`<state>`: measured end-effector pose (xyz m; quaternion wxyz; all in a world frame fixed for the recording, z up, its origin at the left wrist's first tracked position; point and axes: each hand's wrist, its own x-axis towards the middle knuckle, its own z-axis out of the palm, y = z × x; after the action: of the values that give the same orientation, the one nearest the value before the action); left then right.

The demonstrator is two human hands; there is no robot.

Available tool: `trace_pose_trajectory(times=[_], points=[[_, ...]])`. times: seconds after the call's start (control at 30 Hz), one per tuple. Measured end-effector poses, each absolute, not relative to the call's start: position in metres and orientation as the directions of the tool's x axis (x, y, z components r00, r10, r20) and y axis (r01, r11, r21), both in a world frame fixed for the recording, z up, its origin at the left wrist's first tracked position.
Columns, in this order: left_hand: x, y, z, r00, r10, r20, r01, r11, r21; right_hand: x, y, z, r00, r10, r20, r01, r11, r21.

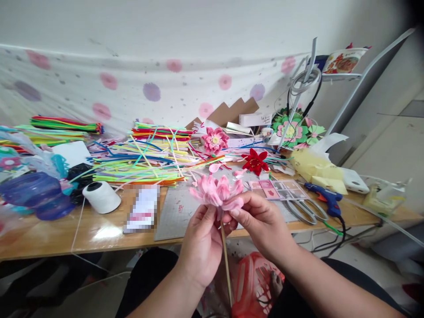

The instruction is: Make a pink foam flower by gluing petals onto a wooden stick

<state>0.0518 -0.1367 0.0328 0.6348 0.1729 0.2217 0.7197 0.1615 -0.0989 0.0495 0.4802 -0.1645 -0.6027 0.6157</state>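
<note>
A pink pipe-cleaner flower (213, 191) on a thin wooden stick (226, 265) is held up in front of the table's edge. My left hand (203, 245) is closed around the base of the bloom, where petals and stick meet. With thumb and fingers, my right hand (261, 218) pinches a lower petal on the flower's right side. The stick slants down between my forearms. Fingers cover the join under the petals. Behind the bloom lies a grey cutting mat (172, 221).
Bundles of coloured pipe cleaners (142, 163) run along the table's back. To the left stands a white thread cone (101, 197). At right are scissors (303, 212), a blue glue gun (323, 197), a red flower (255, 161) and a finished pink flower (215, 141). Below sits a red plastic basket (251, 287).
</note>
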Motion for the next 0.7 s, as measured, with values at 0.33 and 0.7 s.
trace_pose_trajectory(times=[0.33,0.7], points=[[0.049,-0.136,0.033,-0.123,0.972,-0.201,-0.878,-0.012,0.479,0.157,-0.095,0.043,-0.19,0.924,0.331,-0.07,0.323,-0.944],[0.052,-0.137,0.034,-0.242,0.969,0.044,-0.715,-0.209,0.667,0.148,-0.1,0.045,-0.272,0.944,0.184,-0.324,0.09,-0.942]])
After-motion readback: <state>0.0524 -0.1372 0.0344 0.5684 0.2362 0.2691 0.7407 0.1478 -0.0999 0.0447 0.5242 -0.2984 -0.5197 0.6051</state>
